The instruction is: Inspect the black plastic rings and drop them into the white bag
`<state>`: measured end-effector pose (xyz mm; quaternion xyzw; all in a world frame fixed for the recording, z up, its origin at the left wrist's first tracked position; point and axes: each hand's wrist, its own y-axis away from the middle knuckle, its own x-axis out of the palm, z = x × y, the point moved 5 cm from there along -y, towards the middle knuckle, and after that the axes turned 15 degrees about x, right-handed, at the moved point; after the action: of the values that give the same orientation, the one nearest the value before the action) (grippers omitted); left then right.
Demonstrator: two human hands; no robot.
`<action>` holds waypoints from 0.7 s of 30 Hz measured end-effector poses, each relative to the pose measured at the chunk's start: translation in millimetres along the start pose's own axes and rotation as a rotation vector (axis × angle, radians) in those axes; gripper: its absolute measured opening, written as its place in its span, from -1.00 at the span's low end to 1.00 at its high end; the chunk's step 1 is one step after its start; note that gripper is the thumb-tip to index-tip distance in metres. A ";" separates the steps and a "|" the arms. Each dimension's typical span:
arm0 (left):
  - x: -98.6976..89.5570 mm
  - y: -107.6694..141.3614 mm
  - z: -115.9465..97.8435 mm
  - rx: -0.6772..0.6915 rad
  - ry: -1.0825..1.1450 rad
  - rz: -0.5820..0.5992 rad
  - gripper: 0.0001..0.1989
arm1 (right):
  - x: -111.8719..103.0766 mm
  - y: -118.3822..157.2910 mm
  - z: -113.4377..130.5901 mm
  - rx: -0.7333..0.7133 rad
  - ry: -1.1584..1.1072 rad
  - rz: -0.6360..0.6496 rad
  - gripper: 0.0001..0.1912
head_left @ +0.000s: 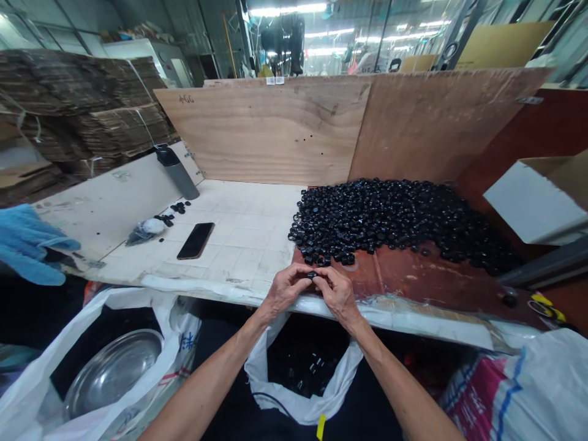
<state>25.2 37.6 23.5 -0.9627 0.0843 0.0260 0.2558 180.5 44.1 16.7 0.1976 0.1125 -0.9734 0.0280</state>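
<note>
Both hands meet at the table's front edge, fingertips pinched on one small black part [312,275] between them. My left hand [285,289] has thumb and index finger on its left side; my right hand [339,295] grips it from the right. Behind them a large heap of small black parts [381,214] spreads over the reddish-brown board [399,272]. Just below the hands hangs an open white bag [316,407] with black parts inside. The small part's shape is mostly hidden by the fingers.
A phone [196,241], a dark bottle [178,173] and a small plastic bag [146,230] are on the left. At far left is a blue glove [32,242]; below, a sack holds a metal bowl [114,370]. A white box [535,202] and yellow-handled scissors [549,307] lie right.
</note>
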 end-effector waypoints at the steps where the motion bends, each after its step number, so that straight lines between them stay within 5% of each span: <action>1: 0.1 0.1 -1.6 0.032 -0.038 0.009 -0.77 | 1.8 -0.7 -3.0 0.023 0.021 0.003 -0.81; 6: 2.6 0.1 -6.3 0.083 -0.084 0.050 -0.78 | 4.0 -0.8 -1.6 -0.008 0.175 -0.098 -0.63; 21: -0.2 2.1 0.2 -0.046 0.052 -0.022 -0.75 | -1.7 10.2 13.2 -0.047 0.116 -0.031 -0.81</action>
<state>24.7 36.0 22.3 -0.9695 0.0795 0.0002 0.2318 178.1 31.2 27.1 0.2511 0.1397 -0.9578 0.0109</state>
